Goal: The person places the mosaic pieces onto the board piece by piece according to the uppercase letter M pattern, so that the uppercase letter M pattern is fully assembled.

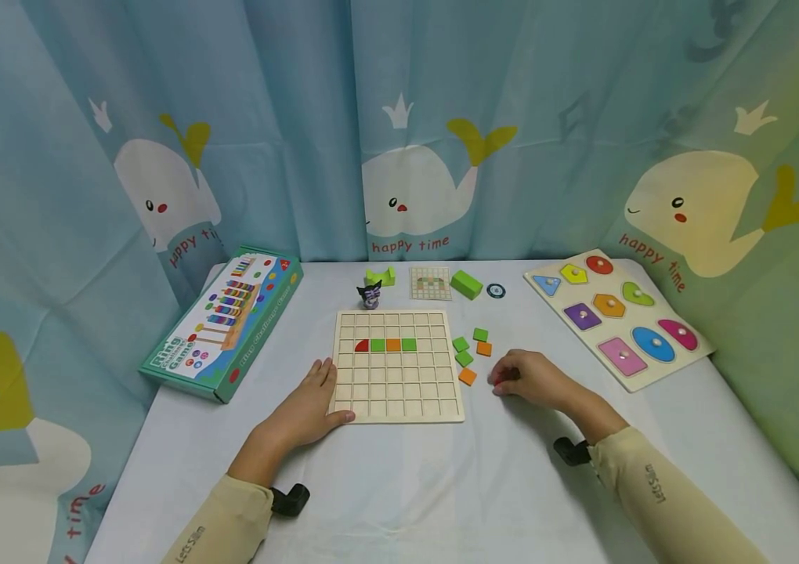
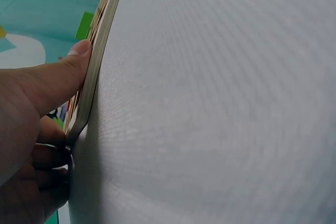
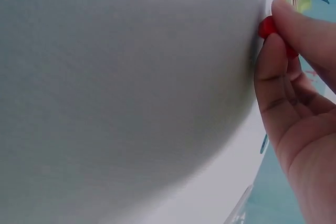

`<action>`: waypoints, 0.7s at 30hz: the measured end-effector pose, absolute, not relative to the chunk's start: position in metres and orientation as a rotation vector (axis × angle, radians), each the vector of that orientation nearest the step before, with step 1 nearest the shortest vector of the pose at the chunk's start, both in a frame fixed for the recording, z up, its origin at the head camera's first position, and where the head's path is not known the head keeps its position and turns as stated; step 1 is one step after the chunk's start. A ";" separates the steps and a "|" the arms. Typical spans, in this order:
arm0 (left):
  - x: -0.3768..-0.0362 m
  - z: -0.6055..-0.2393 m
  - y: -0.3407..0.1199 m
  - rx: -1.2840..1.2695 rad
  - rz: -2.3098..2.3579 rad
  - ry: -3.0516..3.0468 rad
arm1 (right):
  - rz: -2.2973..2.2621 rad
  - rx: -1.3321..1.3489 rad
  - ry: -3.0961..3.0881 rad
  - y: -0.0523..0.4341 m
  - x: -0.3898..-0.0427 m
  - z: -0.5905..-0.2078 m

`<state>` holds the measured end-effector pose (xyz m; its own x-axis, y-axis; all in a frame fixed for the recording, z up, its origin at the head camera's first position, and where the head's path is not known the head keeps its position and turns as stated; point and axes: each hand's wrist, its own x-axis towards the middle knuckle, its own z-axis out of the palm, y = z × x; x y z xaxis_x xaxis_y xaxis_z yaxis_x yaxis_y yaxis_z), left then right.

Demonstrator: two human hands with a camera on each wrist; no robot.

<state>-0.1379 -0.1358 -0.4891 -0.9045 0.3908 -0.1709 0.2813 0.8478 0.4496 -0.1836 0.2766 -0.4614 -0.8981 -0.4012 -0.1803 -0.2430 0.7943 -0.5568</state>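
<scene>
Two hands at a wooden grid board [image 1: 396,366] on a white table [image 1: 442,486].

Head view: the left hand [image 1: 313,407] lies flat, fingers straight, against the board's near-left corner; the right hand [image 1: 529,378] curls round a red piece [image 1: 505,379], mostly hidden, right of the board.
Left wrist view: the thumb [image 2: 58,77] presses the board's thin layered edge [image 2: 94,66]; the fingers lie in shadow.
Right wrist view: fingertips [image 3: 294,22] pinch the smooth red piece [image 3: 268,26], half covered, on the table.
</scene>
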 end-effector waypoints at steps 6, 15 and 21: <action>-0.138 -0.489 -0.136 0.518 0.608 2.775 | -0.856 -0.454 2.695 0.277 -0.186 -0.458; -0.138 -0.491 -0.136 0.511 0.604 2.777 | -0.916 -0.490 2.765 0.268 -0.198 -0.456; -0.138 -0.490 -0.135 0.522 0.598 2.781 | -0.950 -0.483 2.766 0.259 -0.205 -0.452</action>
